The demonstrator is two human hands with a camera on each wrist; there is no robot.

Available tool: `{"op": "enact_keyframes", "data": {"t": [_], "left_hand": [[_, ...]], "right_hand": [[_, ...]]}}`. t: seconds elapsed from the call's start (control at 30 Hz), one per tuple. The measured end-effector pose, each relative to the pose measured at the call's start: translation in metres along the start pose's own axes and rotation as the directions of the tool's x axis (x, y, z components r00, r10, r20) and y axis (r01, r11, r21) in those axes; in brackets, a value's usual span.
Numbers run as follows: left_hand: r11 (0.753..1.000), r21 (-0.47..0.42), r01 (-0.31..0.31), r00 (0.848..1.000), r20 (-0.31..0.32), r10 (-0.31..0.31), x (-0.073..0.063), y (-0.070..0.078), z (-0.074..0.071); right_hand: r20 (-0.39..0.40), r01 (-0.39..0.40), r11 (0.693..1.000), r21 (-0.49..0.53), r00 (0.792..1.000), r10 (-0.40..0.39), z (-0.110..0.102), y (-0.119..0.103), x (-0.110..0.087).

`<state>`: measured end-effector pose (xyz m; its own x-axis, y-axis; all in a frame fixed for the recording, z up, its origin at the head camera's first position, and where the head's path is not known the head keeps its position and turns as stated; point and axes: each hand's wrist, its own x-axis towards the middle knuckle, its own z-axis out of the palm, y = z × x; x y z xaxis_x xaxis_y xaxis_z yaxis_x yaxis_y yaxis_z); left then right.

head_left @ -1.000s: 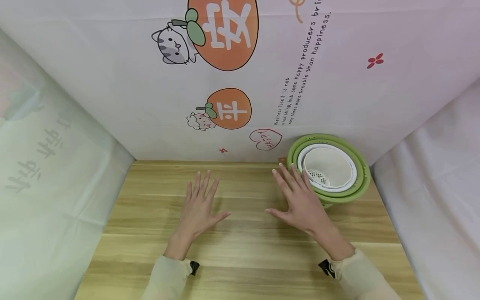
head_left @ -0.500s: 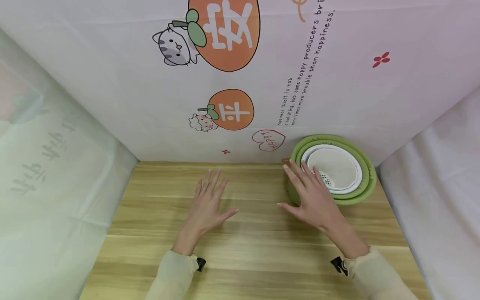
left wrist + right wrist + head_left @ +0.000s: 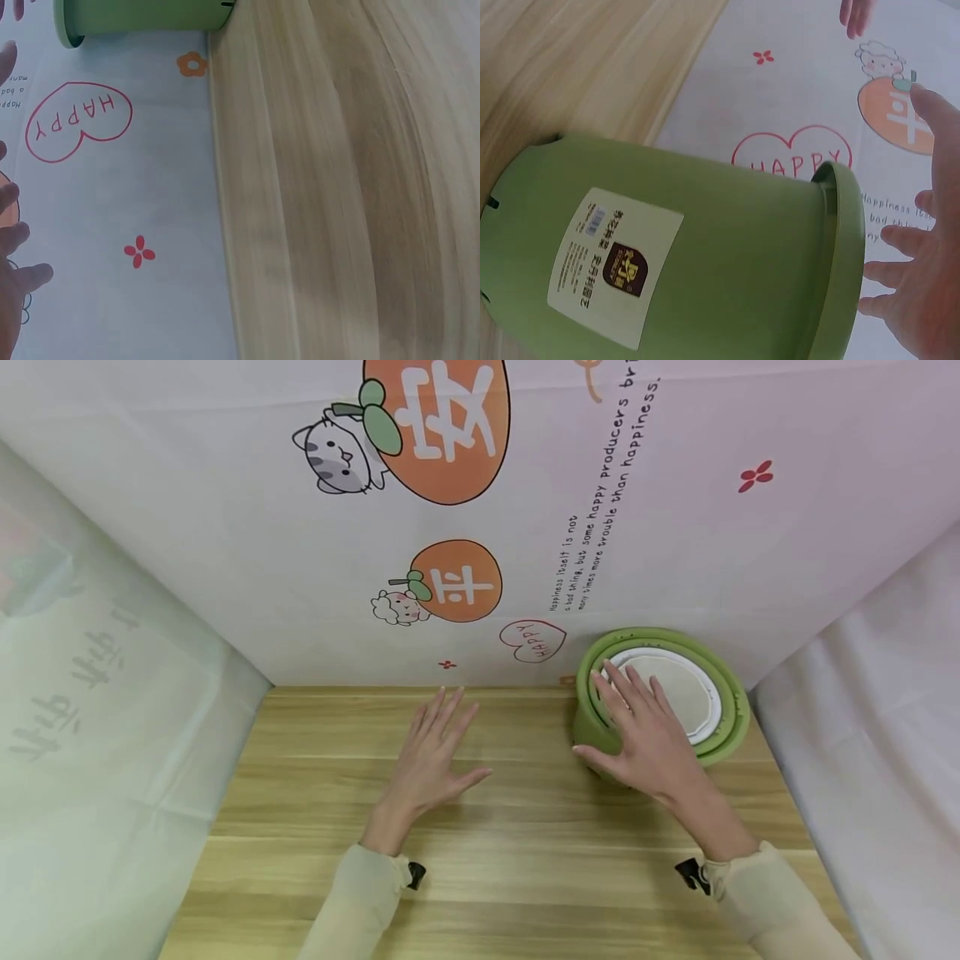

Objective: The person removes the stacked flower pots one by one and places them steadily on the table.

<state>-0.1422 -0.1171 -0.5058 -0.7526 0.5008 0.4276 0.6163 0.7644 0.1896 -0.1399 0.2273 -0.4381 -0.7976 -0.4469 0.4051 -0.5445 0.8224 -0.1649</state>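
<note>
Green plastic flower pots stand nested at the back right of the wooden table, with a white pot inside them. Over the near left part of their rims spreads my right hand, its fingers straight and apart, the thumb pointing left. The right wrist view shows the outer pot's side with a pale label and my fingertips just above its rim. My left hand hovers over the table left of the pots, fingers straight, thumb out, holding nothing.
A printed white cloth wall rises behind the table. Cloth sides close in the left and right. The pots stand close to the back wall and the right side. Both wrists carry a small black clip under cream sleeves.
Both hands have moved to the right and slightly farther from me. The right hand now covers more of the pots' rims. The pots appear to stay in place.
</note>
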Motion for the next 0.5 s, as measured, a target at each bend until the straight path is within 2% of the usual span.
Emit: {"op": "enact_keyframes", "data": {"t": [0.27, 0.5], "left_hand": [[0.999, -0.019, -0.038, 0.999, 0.004, 0.038, 0.012, 0.006, 0.003], [0.995, -0.064, -0.071, 0.997, -0.017, 0.07, 0.02, 0.013, 0.007]], "right_hand": [[-0.049, -0.023, 1.0, 0.008, 0.999, 0.023, -0.008, 0.02, -0.004], [-0.01, -0.066, 0.998, 0.014, 0.998, 0.067, -0.012, 0.032, -0.004]]}}
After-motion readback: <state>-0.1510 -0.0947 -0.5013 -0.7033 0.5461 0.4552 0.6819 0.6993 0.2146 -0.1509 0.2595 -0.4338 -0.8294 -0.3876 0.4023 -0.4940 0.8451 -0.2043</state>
